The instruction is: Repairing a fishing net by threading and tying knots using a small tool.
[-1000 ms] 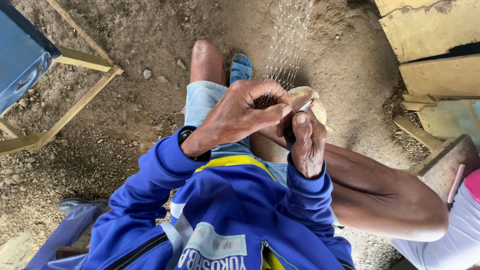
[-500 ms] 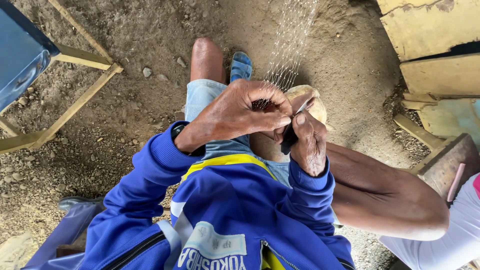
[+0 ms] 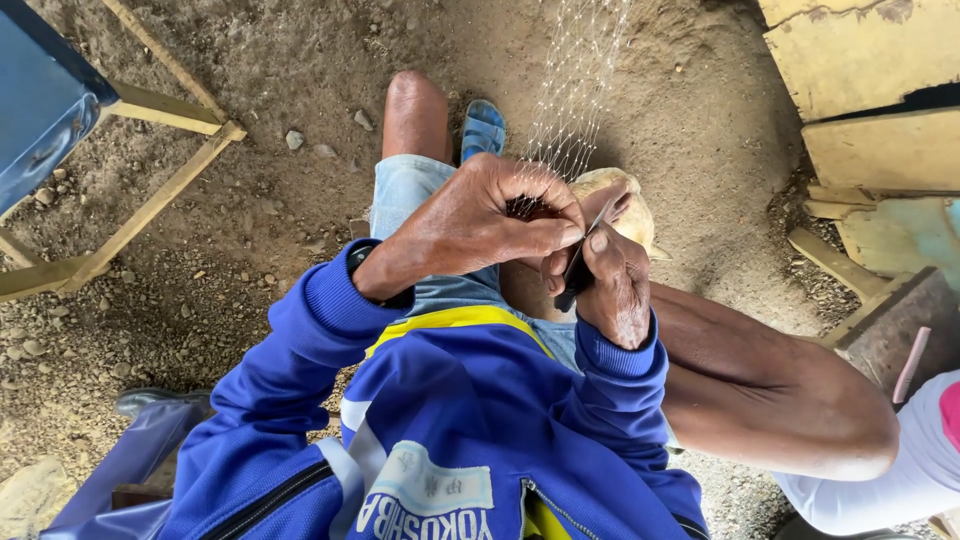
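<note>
My left hand (image 3: 470,225) pinches one fine net (image 3: 575,95), fingers closed on its bunched lower edge. My right hand (image 3: 610,285) grips one slim dark tool (image 3: 582,262), its tip touching the mesh just beside my left thumb. From my fingers the net stretches up and away over the dirt. One sandal (image 3: 483,127) shows past my knee. Another person's arm (image 3: 770,385) lies right of mine. The ground (image 3: 300,60) is bare pebbly earth, with a wooden frame (image 3: 150,215) left and yellow boards (image 3: 860,90) right.
</note>
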